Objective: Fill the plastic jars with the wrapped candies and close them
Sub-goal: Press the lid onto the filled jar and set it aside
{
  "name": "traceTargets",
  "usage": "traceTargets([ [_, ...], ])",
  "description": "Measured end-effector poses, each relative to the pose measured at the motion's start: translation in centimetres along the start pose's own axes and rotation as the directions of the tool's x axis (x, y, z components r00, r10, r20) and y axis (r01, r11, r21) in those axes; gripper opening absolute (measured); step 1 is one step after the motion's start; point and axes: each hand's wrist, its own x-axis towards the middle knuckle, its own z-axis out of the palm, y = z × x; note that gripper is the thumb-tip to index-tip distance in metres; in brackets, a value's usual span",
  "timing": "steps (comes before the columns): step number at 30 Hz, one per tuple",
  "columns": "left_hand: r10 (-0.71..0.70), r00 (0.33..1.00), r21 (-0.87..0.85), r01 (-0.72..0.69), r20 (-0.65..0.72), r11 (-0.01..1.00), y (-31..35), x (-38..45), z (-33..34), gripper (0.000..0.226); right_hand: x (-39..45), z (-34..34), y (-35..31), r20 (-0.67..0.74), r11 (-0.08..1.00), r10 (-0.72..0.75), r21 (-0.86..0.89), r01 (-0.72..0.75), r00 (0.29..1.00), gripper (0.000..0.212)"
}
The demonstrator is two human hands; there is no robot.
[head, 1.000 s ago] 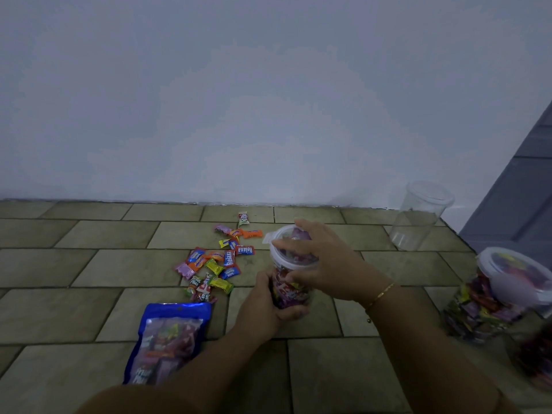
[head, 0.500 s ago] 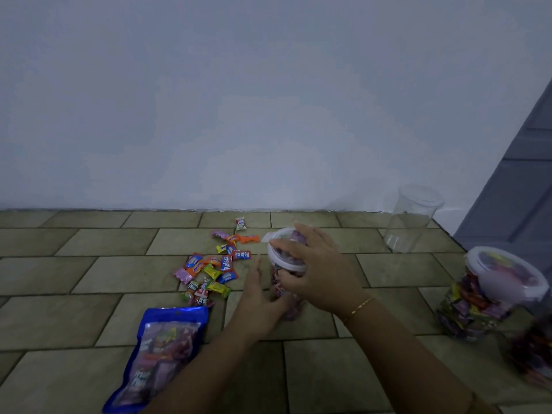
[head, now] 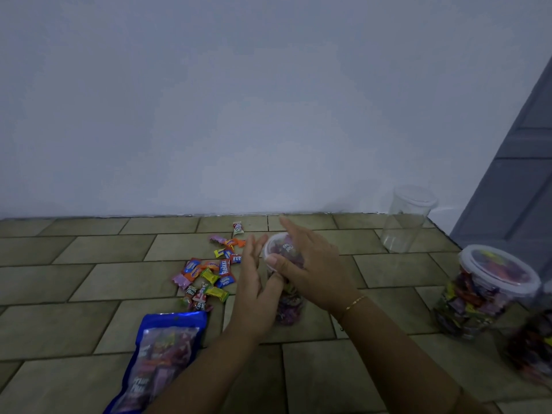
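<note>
A clear plastic jar [head: 288, 306] full of wrapped candies stands on the tiled floor at the centre, with a white lid [head: 280, 246] on top. My left hand [head: 254, 282] rests flat against the jar's left side, fingers straight. My right hand [head: 313, 264] lies over the lid with the thumb on its front rim and the index finger stretched out. Loose wrapped candies [head: 209, 273] are scattered just left of the jar. An empty clear jar [head: 406, 219] stands by the wall at the back right.
A blue candy bag [head: 161, 354] lies at the lower left beside my left forearm. A filled, lidded jar [head: 484, 291] stands at the right, with another filled jar [head: 534, 348] blurred at the right edge. A grey door [head: 522, 174] rises on the right.
My left hand has let go of the jar's body and now lies flat against its side. My right hand's fingers have loosened and straightened over the lid.
</note>
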Motion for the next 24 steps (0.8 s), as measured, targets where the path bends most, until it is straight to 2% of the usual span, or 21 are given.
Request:
traceTargets([
  [2, -0.036, 0.999, -0.067, 0.036, -0.008, 0.997, -0.2, 0.1, 0.2, 0.076, 0.1, 0.1, 0.2, -0.011, 0.969, 0.073, 0.238, -0.069, 0.997, 0.084],
  [4, -0.056, 0.998, -0.106, 0.053, -0.018, 0.993, -0.5, 0.1, 0.4, 0.076, 0.4, 0.2, 0.3, -0.013, 0.89, 0.136, 0.441, -0.116, 0.991, 0.085],
  [8, -0.055, 0.998, -0.162, 0.05, -0.027, 0.986, -0.6, 0.1, 0.8, 0.075, 0.8, 0.1, 0.7, -0.026, 0.724, 0.237, 0.672, -0.158, 0.971, 0.118],
  [9, -0.055, 0.998, -0.166, 0.05, -0.029, 0.985, -0.6, 0.1, 0.8, 0.077, 0.8, 0.1, 0.8, -0.015, 0.668, 0.253, 0.726, -0.164, 0.967, 0.116],
  [12, -0.069, 0.997, -0.135, 0.066, -0.017, 0.989, -0.4, 0.0, 0.8, 0.091, 0.6, -0.3, 0.4, 0.033, 0.411, 0.335, 0.894, -0.178, 0.942, 0.083],
  [13, -0.072, 0.997, -0.113, 0.07, -0.022, 0.991, -0.2, 0.0, 0.9, 0.094, 0.7, -0.4, 0.2, 0.053, 0.337, 0.369, 0.923, -0.187, 0.928, 0.076],
  [15, -0.059, 0.997, -0.076, 0.056, -0.041, 0.996, 0.0, 0.0, 1.1, 0.102, 0.8, -0.1, 0.4, 0.076, 0.284, 0.421, 0.936, -0.21, 0.904, 0.07],
  [19, -0.047, 0.999, -0.042, 0.046, -0.022, 0.998, -0.3, 0.3, 1.2, 0.107, 0.7, 0.5, 0.8, 0.084, 0.204, 0.432, 0.961, -0.189, 0.898, 0.078],
  [21, -0.055, 0.998, -0.032, 0.054, -0.018, 0.998, -0.3, 0.4, 1.1, 0.102, 0.7, 0.5, 0.8, 0.081, 0.164, 0.432, 0.972, -0.167, 0.898, 0.079],
  [24, -0.065, 0.998, -0.031, 0.064, -0.019, 0.997, -0.6, 0.5, 1.1, 0.098, 0.7, 0.8, 1.0, 0.069, 0.137, 0.446, 0.98, -0.144, 0.893, 0.049],
])
